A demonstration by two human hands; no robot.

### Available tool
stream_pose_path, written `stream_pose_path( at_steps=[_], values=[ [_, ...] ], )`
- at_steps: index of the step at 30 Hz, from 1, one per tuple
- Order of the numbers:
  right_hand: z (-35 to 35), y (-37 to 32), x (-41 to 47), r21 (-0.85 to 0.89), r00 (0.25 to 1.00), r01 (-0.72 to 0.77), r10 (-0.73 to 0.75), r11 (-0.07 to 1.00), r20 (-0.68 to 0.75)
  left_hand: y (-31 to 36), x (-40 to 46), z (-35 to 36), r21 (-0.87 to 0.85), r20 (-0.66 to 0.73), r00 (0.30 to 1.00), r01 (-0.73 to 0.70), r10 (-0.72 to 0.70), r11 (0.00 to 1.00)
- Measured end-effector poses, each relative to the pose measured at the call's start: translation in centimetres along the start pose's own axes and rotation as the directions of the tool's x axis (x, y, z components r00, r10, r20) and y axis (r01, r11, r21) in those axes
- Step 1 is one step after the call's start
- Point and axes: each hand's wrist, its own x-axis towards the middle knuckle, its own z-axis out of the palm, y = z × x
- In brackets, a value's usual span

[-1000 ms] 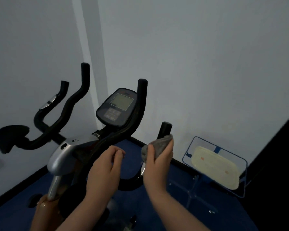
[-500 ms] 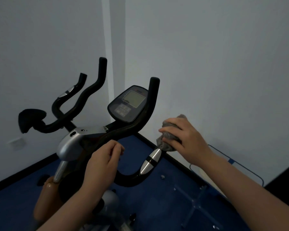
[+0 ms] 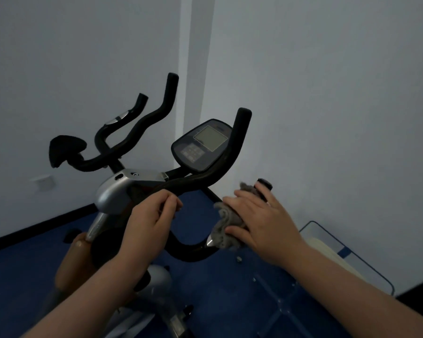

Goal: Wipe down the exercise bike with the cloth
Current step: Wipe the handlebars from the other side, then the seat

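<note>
Cloth [image 3: 226,224] now slid lower along right handlebar grip [image 3: 263,185], wrapped by right hand [image 3: 259,223]; bar gripped by left hand [image 3: 154,215]; wiping underway.

The exercise bike [image 3: 122,191] stands in a corner, with the white wall [image 3: 327,93] close behind its right handle. The gap between this handle and the wall is narrow, and the right hand [image 3: 261,223] with the cloth [image 3: 227,225] fills it. The console [image 3: 203,145] sits between the upright bars. Open blue floor [image 3: 217,296] lies below the handles.
</note>
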Motion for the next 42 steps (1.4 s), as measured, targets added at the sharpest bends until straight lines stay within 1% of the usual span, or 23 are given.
stream_pose_path(
  at_steps=[2, 4, 6, 8, 10, 12, 14, 16, 17, 19, 20, 22, 23, 25, 26, 28, 29, 31, 34, 38, 39, 40, 42],
  values=[
    [-0.3, -0.3, 0.3, -0.018, 0.998, -0.065, 0.065, 0.998, -0.015, 0.1, -0.1, -0.2, 0.000, -0.012, 1.000, -0.002, 0.002, 1.000],
    [0.6, -2.8, 0.6, -0.004, 0.981, -0.190, 0.189, 0.982, -0.051, -0.1, 0.0, -0.1, -0.023, -0.038, 0.999, 0.010, -0.011, 1.000],
    [1.9, -6.2, 1.3, -0.016, 0.973, -0.227, 0.226, 0.974, -0.047, -0.1, 0.2, -0.1, -0.050, -0.084, 0.996, 0.014, -0.019, 0.999],
    [2.6, -8.6, 2.0, -0.016, 0.987, -0.160, 0.160, 0.987, 0.027, 0.0, 0.1, -0.1, -0.029, -0.108, 0.994, 0.001, -0.004, 1.000],
    [2.3, -9.5, 2.2, -0.016, 0.991, -0.085, 0.087, 0.996, 0.102, -0.1, -0.3, -0.3, 0.059, -0.091, 0.996, -0.020, 0.025, 0.998],
    [1.7, -8.6, 1.5, -0.037, 0.989, -0.027, 0.032, 0.999, 0.144, -0.6, -0.9, -0.8, 0.158, -0.054, 0.998, -0.031, 0.040, 0.987],
    [1.1, -7.2, 0.6, -0.079, 0.988, 0.008, 0.005, 0.997, 0.155, -1.5, -1.9, -2.0, 0.234, -0.057, 0.996, -0.047, 0.062, 0.971],
    [0.8, -7.4, 0.6, -0.073, 0.987, -0.006, 0.017, 0.997, 0.157, -2.5, -3.2, -3.3, 0.314, -0.131, 0.988, -0.038, 0.083, 0.949],
    [1.0, -8.3, 1.1, -0.074, 0.985, -0.025, 0.037, 0.997, 0.168, -3.1, -3.8, -3.8, 0.321, -0.192, 0.980, 0.009, 0.056, 0.947],
    [1.9, -10.9, 3.2, -0.098, 0.934, -0.081, 0.110, 0.992, 0.339, -4.1, -4.9, -4.3, 0.254, -0.297, 0.953, 0.141, -0.062, 0.957],
    [2.7, -11.7, 4.7, -0.065, 0.909, -0.129, 0.144, 0.989, 0.391, -4.5, -5.2, -4.4, 0.211, -0.324, 0.939, 0.190, -0.115, 0.959],
    [4.0, -11.7, 7.8, 0.018, 0.847, -0.212, 0.174, 0.977, 0.503, -4.9, -5.4, -4.2, 0.196, -0.334, 0.930, 0.226, -0.152, 0.954],
    [4.3, -11.3, 9.0, 0.055, 0.820, -0.211, 0.146, 0.976, 0.553, -4.9, -5.4, -4.2, 0.211, -0.329, 0.932, 0.229, -0.151, 0.950],
    [4.1, -10.4, 10.1, 0.090, 0.782, -0.116, 0.035, 0.989, 0.622, -4.9, -5.4, -4.3, 0.223, -0.328, 0.932, 0.238, -0.157, 0.945],
    [3.9, -10.0, 9.8, 0.091, 0.766, -0.081, 0.004, 0.993, 0.643, -4.9, -5.4, -4.3, 0.214, -0.327, 0.931, 0.242, -0.164, 0.947],
    [4.0, -9.4, 8.2, 0.078, 0.749, -0.027, -0.031, 0.997, 0.662, -5.0, -5.4, -4.3, 0.186, -0.326, 0.930, 0.240, -0.171, 0.953],
    [4.1, -9.4, 7.6, 0.077, 0.747, -0.038, -0.023, 0.996, 0.665, -5.1, -5.3, -4.3, 0.175, -0.325, 0.930, 0.236, -0.170, 0.956],
    [4.3, -9.5, 8.1, 0.086, 0.739, -0.136, 0.043, 0.987, 0.672, -5.3, -5.2, -4.3, 0.159, -0.328, 0.931, 0.220, -0.158, 0.963],
    [5.0, -10.8, 10.7, 0.146, 0.762, -0.276, 0.124, 0.950, 0.635, -5.6, -5.0, -4.3, 0.143, -0.325, 0.935, 0.196, -0.141, 0.970],
    [5.3, -11.5, 11.2, 0.191, 0.787, -0.314, 0.142, 0.930, 0.601, -5.7, -5.2, -4.1, 0.062, -0.327, 0.929, 0.201, -0.170, 0.978],
    [5.2, -11.2, 10.3, 0.183, 0.788, -0.306, 0.141, 0.934, 0.600, -5.7, -5.3, -4.1, 0.047, -0.323, 0.929, 0.206, -0.181, 0.977],
    [4.9, -10.8, 9.4, 0.154, 0.795, -0.254, 0.116, 0.955, 0.595, -5.7, -5.3, -4.1, 0.036, -0.318, 0.929, 0.210, -0.188, 0.977],
    [4.4, -10.3, 7.8, 0.060, 0.762, -0.169, 0.091, 0.984, 0.641, -5.8, -5.2, -4.2, 0.045, -0.310, 0.935, 0.197, -0.174, 0.979]
  ],
)
